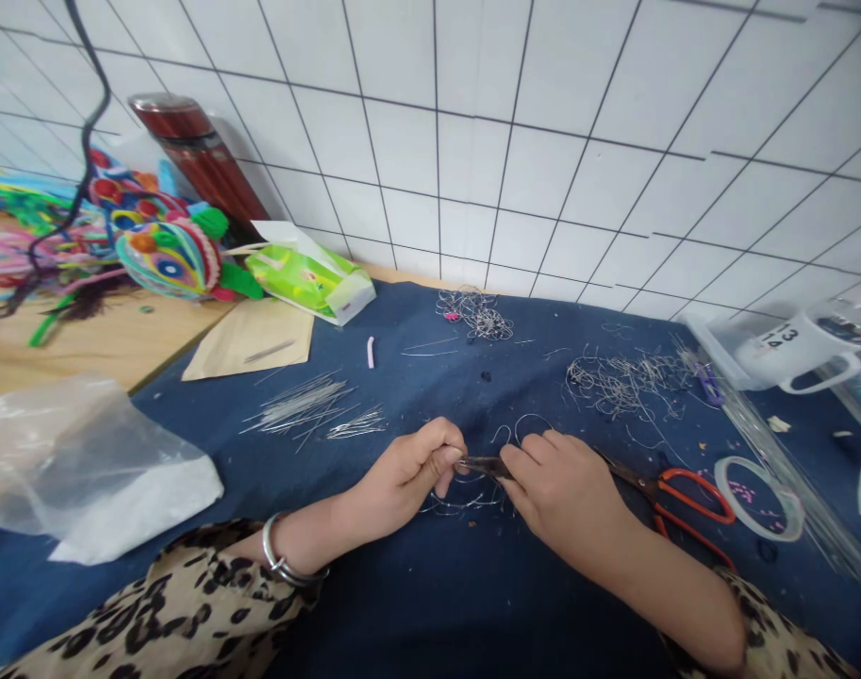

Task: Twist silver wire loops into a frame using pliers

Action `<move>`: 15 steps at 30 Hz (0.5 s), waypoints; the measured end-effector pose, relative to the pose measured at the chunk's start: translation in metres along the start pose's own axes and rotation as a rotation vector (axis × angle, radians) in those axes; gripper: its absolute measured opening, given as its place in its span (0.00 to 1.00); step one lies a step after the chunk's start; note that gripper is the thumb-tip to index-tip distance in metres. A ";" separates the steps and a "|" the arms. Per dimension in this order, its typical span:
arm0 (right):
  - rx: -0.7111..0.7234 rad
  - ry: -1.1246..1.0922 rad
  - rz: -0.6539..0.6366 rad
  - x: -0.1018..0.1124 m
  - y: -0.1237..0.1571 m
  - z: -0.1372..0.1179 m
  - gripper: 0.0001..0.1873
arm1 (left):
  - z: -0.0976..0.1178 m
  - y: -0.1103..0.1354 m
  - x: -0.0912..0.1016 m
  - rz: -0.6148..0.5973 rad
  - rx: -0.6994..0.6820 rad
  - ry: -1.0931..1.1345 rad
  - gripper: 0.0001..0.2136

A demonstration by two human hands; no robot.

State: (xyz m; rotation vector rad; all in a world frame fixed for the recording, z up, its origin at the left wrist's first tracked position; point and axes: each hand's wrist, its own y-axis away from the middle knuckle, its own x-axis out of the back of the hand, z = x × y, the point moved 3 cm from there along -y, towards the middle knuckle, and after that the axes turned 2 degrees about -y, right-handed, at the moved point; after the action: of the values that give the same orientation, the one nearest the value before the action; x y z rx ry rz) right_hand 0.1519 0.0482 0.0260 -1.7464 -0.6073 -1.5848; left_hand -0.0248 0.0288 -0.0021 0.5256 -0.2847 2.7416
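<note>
From the head camera, we see our two hands close together over a dark blue cloth. Our right hand is wrapped around some small pliers. Our left hand is closed, with the thumb and finger pinching right at the pliers' tip. What they pinch is too tiny for us to tell. The pliers are between our hands, and some bent, shiny wires lie just below them. Near our left hand we see a pile of straight wires. Scissors with orange-red handles lie beside our right arm, and a clear ring with pink bits inside it sits by the handles.
</note>
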 end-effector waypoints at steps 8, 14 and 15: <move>0.007 -0.020 -0.011 0.000 0.001 -0.001 0.06 | 0.000 0.000 0.001 -0.002 -0.031 -0.027 0.09; 0.009 -0.020 -0.009 0.001 0.002 -0.002 0.05 | 0.001 0.000 0.001 -0.003 -0.040 -0.042 0.10; 0.012 -0.025 -0.008 0.001 0.002 -0.002 0.05 | 0.001 0.000 0.001 -0.002 -0.046 -0.042 0.10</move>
State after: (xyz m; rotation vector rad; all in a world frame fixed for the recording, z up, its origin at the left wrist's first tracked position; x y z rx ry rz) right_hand 0.1518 0.0455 0.0268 -1.7597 -0.6356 -1.5640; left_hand -0.0254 0.0288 -0.0008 0.5713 -0.3563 2.7176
